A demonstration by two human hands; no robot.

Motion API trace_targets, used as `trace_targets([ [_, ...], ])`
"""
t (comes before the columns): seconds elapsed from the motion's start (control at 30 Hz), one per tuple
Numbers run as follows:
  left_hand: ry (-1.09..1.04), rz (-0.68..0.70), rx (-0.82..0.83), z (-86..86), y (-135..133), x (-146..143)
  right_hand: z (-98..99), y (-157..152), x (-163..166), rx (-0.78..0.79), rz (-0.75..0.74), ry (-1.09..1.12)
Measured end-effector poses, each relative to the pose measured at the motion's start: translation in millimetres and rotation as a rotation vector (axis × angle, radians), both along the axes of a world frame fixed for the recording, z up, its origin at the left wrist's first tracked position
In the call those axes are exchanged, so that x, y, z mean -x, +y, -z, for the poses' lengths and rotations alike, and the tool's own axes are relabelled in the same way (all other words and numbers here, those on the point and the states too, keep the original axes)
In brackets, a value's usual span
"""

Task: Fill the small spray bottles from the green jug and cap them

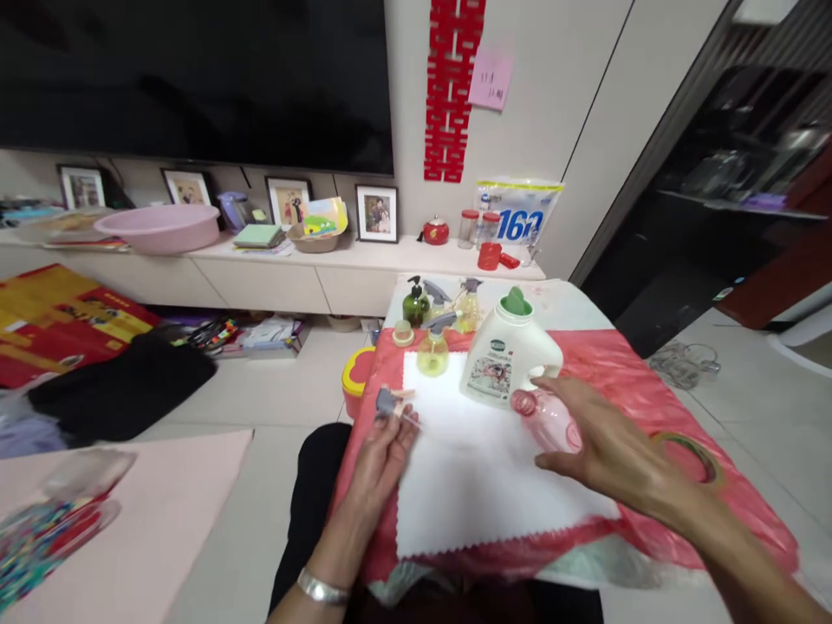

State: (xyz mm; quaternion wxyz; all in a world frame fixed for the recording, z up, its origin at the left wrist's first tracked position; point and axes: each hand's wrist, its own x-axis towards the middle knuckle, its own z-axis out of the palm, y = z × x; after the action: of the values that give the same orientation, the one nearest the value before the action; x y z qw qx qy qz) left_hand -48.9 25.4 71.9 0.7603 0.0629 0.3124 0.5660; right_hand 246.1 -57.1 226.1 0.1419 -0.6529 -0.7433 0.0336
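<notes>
My left hand is closed around a grey trigger spray head, whose thin clear tube points over the white cloth. My right hand is spread wide, thumb and fingers apart on either side of a clear pink bottle. That bottle has no spray head on it and leans with its neck to the left; whether my palm touches it is hard to tell. Behind it stands a large white jug with a green cap. A spray bottle with yellowish liquid stands left of the jug.
A green pump bottle and more spray bottles stand at the table's back left, near a small pale cap. A roll of tape lies on the red plastic cover at right. A pink board is at lower left.
</notes>
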Motion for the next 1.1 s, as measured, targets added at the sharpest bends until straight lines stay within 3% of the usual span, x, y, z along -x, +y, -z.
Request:
trace_targets([
  [0.13, 0.132, -0.053, -0.006, -27.5, 4.8, 8.7, 63.8, -12.9, 16.5, 0.024, 0.038, -0.092],
  [0.23, 0.189, -0.075, -0.017, -40.9, 3.0, 14.0, 87.4, -13.7, 27.3, 0.001, 0.021, -0.135],
  [0.57, 0.309, -0.065, -0.190, -57.1, -8.3, 10.1, 94.3, -4.1, 58.2, 0.039, -0.070, -0.059],
  [0.83, 0.487, 0.071, -0.333, -63.4, -30.6, -15.1, 109.2, 6.1, 97.8, 0.083, -0.098, 0.389],
  [1.1, 0.675, 0.187, -0.477, -69.1, -31.2, -11.2, 131.1, 16.1, 123.2, 0.081, -0.021, 0.764],
])
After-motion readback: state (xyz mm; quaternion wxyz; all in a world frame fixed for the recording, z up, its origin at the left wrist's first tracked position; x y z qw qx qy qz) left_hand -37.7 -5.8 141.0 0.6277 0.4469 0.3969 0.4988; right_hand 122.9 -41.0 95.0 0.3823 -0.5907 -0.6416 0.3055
